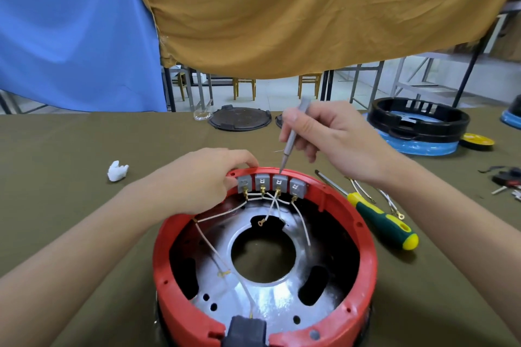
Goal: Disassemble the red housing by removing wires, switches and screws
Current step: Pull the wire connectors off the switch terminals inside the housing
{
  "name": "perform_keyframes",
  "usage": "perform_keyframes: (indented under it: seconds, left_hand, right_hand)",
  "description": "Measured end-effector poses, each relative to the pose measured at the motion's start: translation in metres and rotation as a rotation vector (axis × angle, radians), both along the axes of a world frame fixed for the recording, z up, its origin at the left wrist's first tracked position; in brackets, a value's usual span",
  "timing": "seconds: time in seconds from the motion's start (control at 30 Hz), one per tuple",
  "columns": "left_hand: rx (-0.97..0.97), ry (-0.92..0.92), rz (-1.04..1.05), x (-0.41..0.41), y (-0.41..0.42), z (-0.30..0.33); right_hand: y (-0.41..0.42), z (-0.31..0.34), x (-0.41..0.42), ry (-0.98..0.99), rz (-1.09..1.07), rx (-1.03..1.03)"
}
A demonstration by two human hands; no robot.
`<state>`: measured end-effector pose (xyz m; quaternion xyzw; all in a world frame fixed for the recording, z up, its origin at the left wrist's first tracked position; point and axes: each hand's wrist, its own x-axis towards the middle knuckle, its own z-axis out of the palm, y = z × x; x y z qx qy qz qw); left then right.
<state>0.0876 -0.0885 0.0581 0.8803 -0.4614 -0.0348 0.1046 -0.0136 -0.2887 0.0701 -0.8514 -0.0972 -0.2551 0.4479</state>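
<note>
Red housing (363, 236) is sitting open-side up on the table (70, 205), w/ left hand (203, 180) gripping its far rim. Right hand (324, 135) is pinching a grey pointed tool (290, 144), tip touching 3rd grey switch (279, 182). Keep rim braced, lever gently; white wires (300, 220) are hanging attached.

The bottom edge cuts off the red housing (363, 236) and its dark connector (244, 331), the left hand (203, 180) hides its fingertips behind the rim, and the far-right black parts (506, 177) are too small to tell
</note>
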Motion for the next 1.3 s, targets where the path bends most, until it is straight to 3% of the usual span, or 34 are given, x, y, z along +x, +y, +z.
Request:
perform_keyframes:
  seconds: [0.13, 0.33, 0.7, 0.93, 1.1, 1.3]
  left_hand:
    - [-0.184, -0.043, -0.033, -0.015, -0.007, -0.003]
    - [-0.218, -0.021, -0.013, -0.029, -0.017, -0.017]
    - [-0.263, 0.103, 0.004, -0.021, -0.021, -0.017]
    - [-0.148, 0.029, 0.086, -0.028, -0.035, -0.005]
    - [-0.259, 0.043, 0.206, -0.033, -0.041, -0.015]
    - [-0.342, 0.086, 0.207, -0.031, -0.041, -0.021]
  right_hand:
    - [-0.002, -0.023, 0.007, -0.067, -0.003, 0.090]
    - [-0.001, -0.044, 0.009, -0.217, -0.123, 0.065]
    - [0.001, -0.040, 0.002, -0.197, -0.140, -0.140]
    - [0.001, -0.039, 0.000, -0.220, -0.143, -0.196]
    - [0.000, -0.039, -0.001, -0.204, -0.140, -0.169]
    - [-0.001, -0.038, -0.002, -0.197, -0.127, -0.211]
